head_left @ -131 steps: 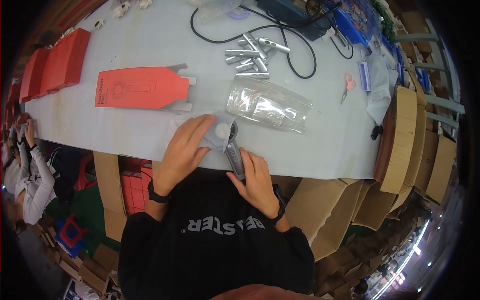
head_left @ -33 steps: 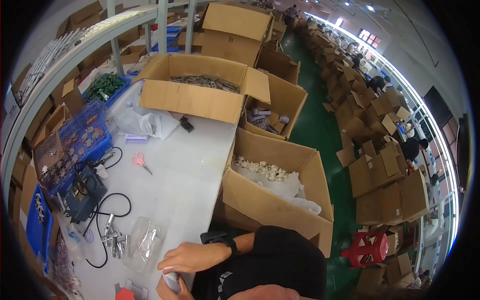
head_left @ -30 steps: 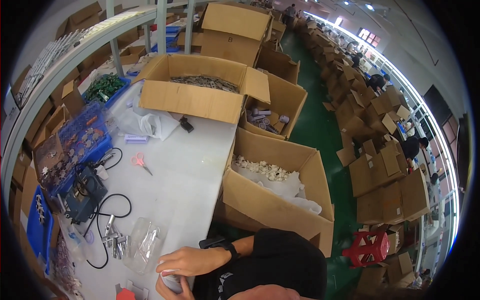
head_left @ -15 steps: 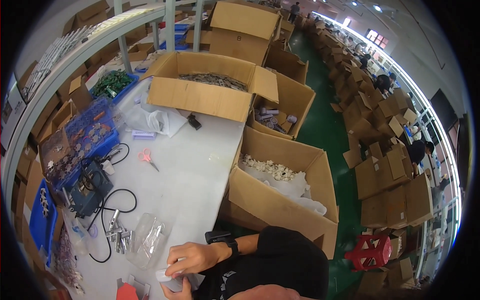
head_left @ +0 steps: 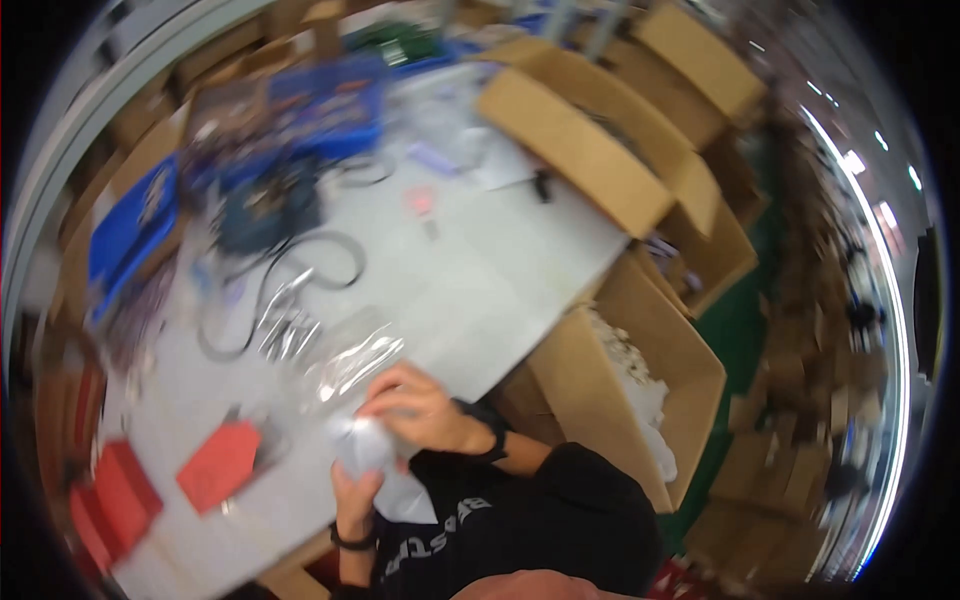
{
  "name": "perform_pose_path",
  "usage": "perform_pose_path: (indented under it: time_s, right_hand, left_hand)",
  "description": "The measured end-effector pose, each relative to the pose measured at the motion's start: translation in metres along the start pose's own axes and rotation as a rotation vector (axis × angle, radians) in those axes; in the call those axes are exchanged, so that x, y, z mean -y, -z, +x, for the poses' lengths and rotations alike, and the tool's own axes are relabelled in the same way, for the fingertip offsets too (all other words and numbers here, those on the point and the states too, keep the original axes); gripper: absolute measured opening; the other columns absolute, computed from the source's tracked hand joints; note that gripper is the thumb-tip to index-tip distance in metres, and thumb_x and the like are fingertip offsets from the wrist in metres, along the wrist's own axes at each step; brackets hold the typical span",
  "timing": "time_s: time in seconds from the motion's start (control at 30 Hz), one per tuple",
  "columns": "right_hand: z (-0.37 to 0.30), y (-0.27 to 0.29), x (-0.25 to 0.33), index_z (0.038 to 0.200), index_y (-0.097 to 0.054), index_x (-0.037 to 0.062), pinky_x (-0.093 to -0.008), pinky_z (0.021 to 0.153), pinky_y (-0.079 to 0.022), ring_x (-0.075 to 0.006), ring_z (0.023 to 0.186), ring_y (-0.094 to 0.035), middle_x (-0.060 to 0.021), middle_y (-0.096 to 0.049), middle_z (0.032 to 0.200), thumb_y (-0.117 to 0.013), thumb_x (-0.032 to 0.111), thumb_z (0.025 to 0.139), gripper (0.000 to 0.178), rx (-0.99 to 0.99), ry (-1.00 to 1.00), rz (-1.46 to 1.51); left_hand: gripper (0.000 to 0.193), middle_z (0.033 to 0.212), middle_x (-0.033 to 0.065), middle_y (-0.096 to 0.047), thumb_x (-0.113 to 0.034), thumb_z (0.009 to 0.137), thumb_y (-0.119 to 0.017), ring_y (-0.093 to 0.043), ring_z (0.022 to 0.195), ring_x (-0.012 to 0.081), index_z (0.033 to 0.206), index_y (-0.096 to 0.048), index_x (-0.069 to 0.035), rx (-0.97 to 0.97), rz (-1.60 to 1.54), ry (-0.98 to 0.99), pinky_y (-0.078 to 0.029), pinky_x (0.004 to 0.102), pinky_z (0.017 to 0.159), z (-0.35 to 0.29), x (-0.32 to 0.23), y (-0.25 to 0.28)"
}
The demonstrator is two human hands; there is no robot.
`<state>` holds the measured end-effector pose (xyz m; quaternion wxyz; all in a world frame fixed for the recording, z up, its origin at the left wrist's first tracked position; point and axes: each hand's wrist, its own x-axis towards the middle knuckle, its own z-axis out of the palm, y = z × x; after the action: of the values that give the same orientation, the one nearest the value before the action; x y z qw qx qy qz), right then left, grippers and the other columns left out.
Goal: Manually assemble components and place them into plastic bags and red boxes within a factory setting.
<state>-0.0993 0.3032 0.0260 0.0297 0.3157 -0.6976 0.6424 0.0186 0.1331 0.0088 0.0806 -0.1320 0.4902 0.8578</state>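
Head view, blurred: both hands work at the table's near edge. Right hand is curled over the top of a small clear plastic bag, fingers pinching it. Left hand grips the bag from below; finger detail not discernible. Adjacent: larger clear bag, metal parts, red card, black cable. Open cardboard box w/ white contents stands beside the table's right edge.

Two hands, three open cardboard boxes.
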Motion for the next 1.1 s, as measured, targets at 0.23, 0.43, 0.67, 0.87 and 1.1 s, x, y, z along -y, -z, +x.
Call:
perform_pose_path:
  time_s: [0.23, 0.43, 0.67, 0.87, 1.1]
  right_hand:
    - [-0.002, 0.021, 0.026, 0.122, -0.069, -0.0014, -0.0295, 0.087, -0.057, -0.0193, 0.103, -0.069, -0.0137, -0.071, 0.115, -0.066, -0.002, 0.092, 0.030, 0.161, -0.357, 0.226]
    - [0.009, 0.037, 0.045, 0.132, -0.060, -0.0037, -0.0303, 0.090, -0.056, -0.0199, 0.105, -0.069, -0.0148, -0.070, 0.117, -0.068, 0.002, 0.094, 0.039, 0.278, -0.484, 0.360]
    - [0.026, 0.036, 0.004, 0.132, -0.057, -0.0075, -0.0315, 0.091, -0.054, -0.0167, 0.104, -0.067, -0.0100, -0.069, 0.115, -0.070, 0.015, 0.096, 0.044, 0.026, -0.596, 0.316]
    - [0.059, 0.030, -0.031, 0.116, -0.059, -0.0023, -0.0297, 0.080, -0.055, -0.0125, 0.089, -0.063, -0.0074, -0.067, 0.102, -0.071, 0.025, 0.097, 0.035, -0.384, -0.786, 0.397]
    - [0.062, 0.011, -0.030, 0.112, -0.055, 0.0019, -0.0299, 0.072, -0.055, -0.0125, 0.086, -0.062, -0.0076, -0.066, 0.098, -0.070, 0.028, 0.098, 0.034, -0.255, -0.734, 0.160]
  left_hand:
    - [0.052, 0.113, 0.0106, -0.071, -0.014, 0.082, -0.082, -0.069, 0.103, 0.0228, 0.127, -0.060, 0.001, -0.051, 0.626, -0.235, -0.054, 0.0362, 0.090, 0.011, -0.024, -0.028]
    - [0.056, 0.110, 0.0116, -0.072, -0.022, 0.081, -0.085, -0.070, 0.098, 0.0226, 0.126, -0.060, 0.000, -0.142, 1.308, -0.593, -0.054, 0.0368, 0.088, 0.013, -0.036, -0.036]
    - [0.064, 0.136, 0.0176, -0.061, -0.021, 0.085, -0.080, -0.060, 0.124, 0.0313, 0.139, -0.053, 0.000, -0.319, 1.389, -0.915, -0.049, 0.0405, 0.102, 0.016, -0.074, -0.026]
    - [0.069, 0.144, 0.0225, -0.053, -0.019, 0.087, -0.079, -0.054, 0.130, 0.0399, 0.145, -0.048, 0.001, -0.506, 0.703, -0.520, -0.046, 0.0434, 0.107, 0.042, -0.043, 0.015]
    - [0.075, 0.142, 0.0225, -0.056, -0.013, 0.086, -0.079, -0.057, 0.130, 0.0354, 0.150, -0.042, -0.001, -0.380, 1.150, -0.529, -0.051, 0.0412, 0.102, 0.049, -0.045, 0.019]
